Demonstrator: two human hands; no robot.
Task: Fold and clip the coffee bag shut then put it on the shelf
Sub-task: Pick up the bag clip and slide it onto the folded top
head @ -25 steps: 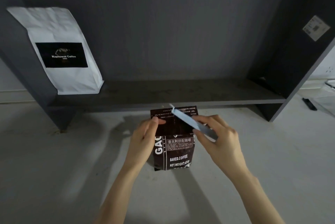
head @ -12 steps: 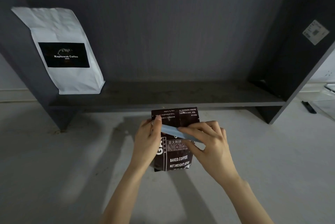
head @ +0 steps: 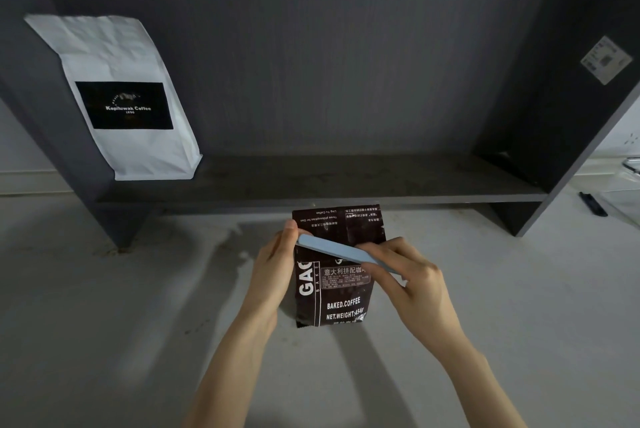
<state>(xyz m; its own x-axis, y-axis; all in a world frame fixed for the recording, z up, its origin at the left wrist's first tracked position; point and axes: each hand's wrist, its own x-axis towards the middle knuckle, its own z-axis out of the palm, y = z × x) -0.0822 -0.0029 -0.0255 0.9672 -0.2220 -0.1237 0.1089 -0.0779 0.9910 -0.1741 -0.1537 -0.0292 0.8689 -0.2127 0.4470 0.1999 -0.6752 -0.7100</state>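
A dark brown coffee bag (head: pixel 341 303) stands upright on the pale floor just in front of the shelf, its top folded over toward me so the print on the flap (head: pixel 341 223) reads upside down. A long light blue clip (head: pixel 337 251) lies across the fold, slanting down to the right. My left hand (head: pixel 277 264) grips the bag's left edge with the thumb at the clip's left end. My right hand (head: pixel 405 278) presses on the clip's right half. The dark grey shelf board (head: pixel 346 181) runs just behind the bag.
A white coffee bag (head: pixel 121 98) with a black label leans in the shelf's left corner. Dark side panels (head: pixel 554 98) close in the shelf left and right. A small black object (head: pixel 593 204) lies on the floor at the far right.
The clip, first raised at an angle in my right hand, has come down flat across the folded top. My right fingers now press along it while my left hand holds the bag.
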